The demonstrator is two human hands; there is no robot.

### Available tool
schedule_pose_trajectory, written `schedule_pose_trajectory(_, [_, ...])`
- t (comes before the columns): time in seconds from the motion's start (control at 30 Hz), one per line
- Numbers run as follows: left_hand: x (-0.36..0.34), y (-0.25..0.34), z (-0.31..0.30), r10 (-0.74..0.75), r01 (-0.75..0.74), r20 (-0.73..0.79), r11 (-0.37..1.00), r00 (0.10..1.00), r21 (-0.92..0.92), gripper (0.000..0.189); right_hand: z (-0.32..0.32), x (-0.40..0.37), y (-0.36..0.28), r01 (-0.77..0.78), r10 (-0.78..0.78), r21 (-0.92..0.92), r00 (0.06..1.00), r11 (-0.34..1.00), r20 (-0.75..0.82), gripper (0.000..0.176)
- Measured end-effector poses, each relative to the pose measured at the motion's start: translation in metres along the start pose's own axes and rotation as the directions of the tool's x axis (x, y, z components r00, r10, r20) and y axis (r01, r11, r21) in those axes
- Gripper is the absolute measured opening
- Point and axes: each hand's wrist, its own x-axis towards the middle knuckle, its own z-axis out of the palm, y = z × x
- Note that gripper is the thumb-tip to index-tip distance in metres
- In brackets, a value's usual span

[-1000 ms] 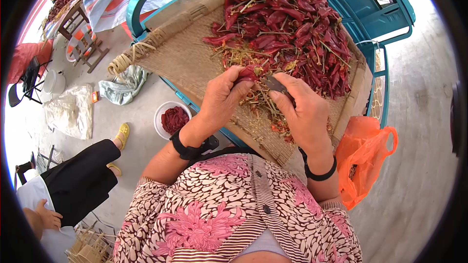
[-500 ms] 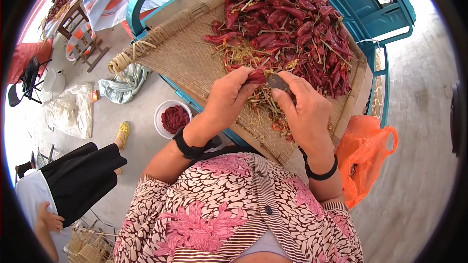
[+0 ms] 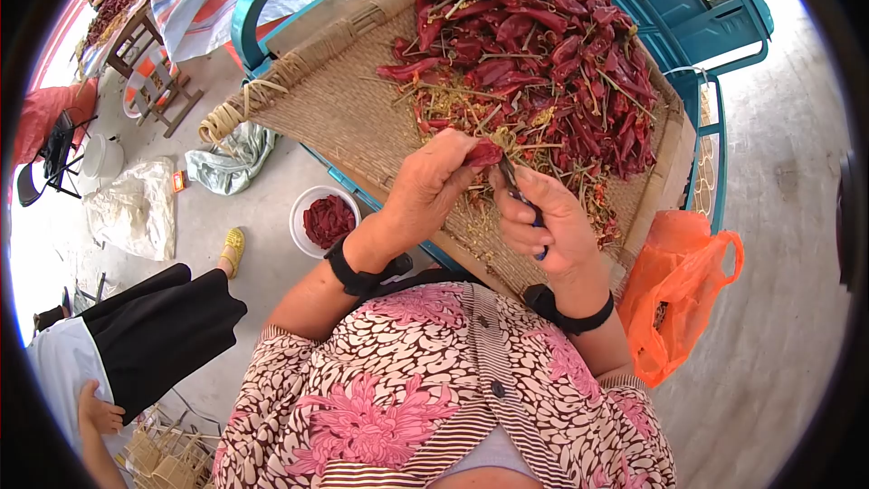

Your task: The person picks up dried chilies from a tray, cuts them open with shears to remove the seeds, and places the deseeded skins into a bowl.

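Note:
My left hand (image 3: 433, 183) is closed, pinching a dried red chili pepper (image 3: 484, 153) by its body, with the stem end pointing right. In my right hand (image 3: 550, 217) is a small knife (image 3: 512, 179) with a dark blade and a blue handle, fingers wrapped round it. The blade is at the chili's stem end; whether it cuts in cannot be made out. Both hands are above the near part of a woven mat tray (image 3: 339, 109). Just beyond them lies a large heap of dried red chilies (image 3: 543, 45), with loose stems and seeds (image 3: 453, 109) along its near side.
A white bowl of red chilies (image 3: 303, 243) stands on the floor at left. An orange plastic bag (image 3: 674, 299) hangs at the tray's right side, near a teal metal frame (image 3: 647, 14). Another person in a black skirt (image 3: 176, 335) is at lower left.
My right hand has turned and shifted slightly down, so the knife's blade now shows edge-on and its blue handle is visible. The left hand still holds the chili, moved slightly.

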Motion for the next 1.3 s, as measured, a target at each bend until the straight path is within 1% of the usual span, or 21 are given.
schedule_pose_trajectory(0.03, [0.001, 0.000, 0.000, 0.019, -0.019, -0.004, 1.000, 1.000, 0.013, 0.018, 0.003, 0.001, 0.003, 0.079, -0.098, -0.173, 0.990, 0.982, -0.104, 0.027])
schedule_pose_trajectory(0.07, [0.000, 0.002, 0.000, -0.006, 0.006, -0.002, 1.000, 1.000, -0.028, 0.017, 0.008, 0.002, 0.006, 0.137, -0.212, -0.348, 0.959, 0.928, -0.188, 0.027])
schedule_pose_trajectory(0.1, [-0.001, 0.005, 0.001, -0.030, 0.030, 0.002, 0.997, 1.000, -0.069, 0.017, 0.010, 0.002, 0.007, 0.170, -0.336, -0.516, 0.909, 0.840, -0.247, 0.028])
schedule_pose_trajectory(0.13, [-0.002, 0.007, 0.002, -0.055, 0.056, 0.006, 0.992, 0.998, -0.111, 0.017, 0.009, 0.001, 0.008, 0.180, -0.437, -0.690, 0.873, 0.701, -0.216, 0.029])
schedule_pose_trajectory(0.17, [-0.002, 0.008, 0.002, -0.080, 0.081, 0.010, 0.990, 0.997, -0.111, 0.017, 0.009, 0.000, 0.009, 0.169, -0.525, -0.830, 0.835, 0.531, -0.165, 0.030])
schedule_pose_trajectory(0.2, [-0.002, 0.008, 0.001, -0.106, 0.107, 0.014, 0.988, 0.994, -0.111, 0.017, 0.008, -0.002, 0.011, 0.140, -0.597, -0.931, 0.796, 0.338, -0.097, 0.031])
schedule_pose_trajectory(0.3, [0.000, 0.010, 0.002, -0.170, 0.169, 0.003, 0.975, 0.985, -0.143, 0.017, 0.013, -0.009, 0.009, 0.122, -0.651, -0.976, 0.759, 0.179, -0.024, 0.034])
schedule_pose_trajectory(0.4, [0.000, 0.008, 0.007, -0.253, 0.243, -0.014, 0.942, 0.967, -0.229, 0.016, 0.013, -0.014, 0.007, 0.073, -0.590, -0.969, 0.803, 0.236, -0.083, 0.034])
schedule_pose_trajectory(0.43, [0.000, 0.007, 0.007, -0.283, 0.269, -0.018, 0.926, 0.959, -0.264, 0.016, 0.013, -0.014, 0.008, 0.101, -0.608, -0.971, 0.792, 0.216, -0.053, 0.034])
schedule_pose_trajectory(0.5, [0.001, 0.007, 0.007, -0.244, 0.233, -0.021, 0.946, 0.970, -0.226, 0.015, 0.012, -0.012, 0.011, 0.155, -0.643, -0.972, 0.766, 0.176, 0.006, 0.034])
schedule_pose_trajectory(0.6, [-0.001, 0.008, 0.011, -0.213, 0.211, 0.009, 0.957, 0.977, -0.197, 0.014, 0.012, -0.009, 0.013, 0.166, -0.671, -0.960, 0.741, 0.227, -0.030, 0.035])
schedule_pose_trajectory(0.63, [-0.001, 0.007, 0.012, -0.207, 0.207, 0.020, 0.960, 0.978, -0.191, 0.013, 0.011, -0.008, 0.013, 0.161, -0.678, -0.966, 0.735, 0.201, -0.018, 0.035])
schedule_pose_trajectory(0.7, [-0.004, 0.004, 0.013, -0.202, 0.197, -0.008, 0.962, 0.979, -0.188, 0.013, 0.009, -0.007, 0.014, 0.148, -0.691, -0.977, 0.723, 0.152, 0.002, 0.035])
schedule_pose_trajectory(0.8, [-0.004, 0.004, 0.014, -0.220, 0.209, -0.026, 0.953, 0.975, -0.219, 0.013, 0.013, -0.012, 0.016, 0.076, -0.686, -0.997, 0.727, 0.032, 0.033, 0.035])
schedule_pose_trajectory(0.93, [-0.004, 0.002, 0.014, -0.211, 0.204, -0.006, 0.952, 0.977, -0.229, 0.013, 0.013, -0.011, 0.017, 0.084, -0.669, -0.992, 0.743, 0.098, -0.003, 0.036])
schedule_pose_trajectory(1.0, [-0.002, 0.005, 0.013, -0.176, 0.174, 0.005, 0.968, 0.984, -0.181, 0.012, 0.014, -0.009, 0.016, 0.114, -0.655, -0.983, 0.755, 0.144, -0.008, 0.036])
schedule_pose_trajectory(1.1, [-0.003, 0.002, 0.016, -0.110, 0.112, 0.022, 0.987, 0.994, -0.114, 0.013, 0.010, -0.009, 0.016, 0.130, -0.584, -0.918, 0.802, 0.375, -0.125, 0.035])
schedule_pose_trajectory(1.2, [-0.003, 0.001, 0.019, -0.037, 0.038, 0.010, 0.998, 0.999, -0.052, 0.013, 0.014, -0.011, 0.015, 0.105, -0.542, -0.879, 0.819, 0.464, -0.189, 0.033])
schedule_pose_trajectory(1.3, [-0.004, -0.002, 0.018, 0.031, -0.032, -0.012, 0.999, 0.999, -0.021, 0.014, 0.007, -0.009, 0.017, 0.129, -0.465, -0.796, 0.861, 0.591, -0.205, 0.031])
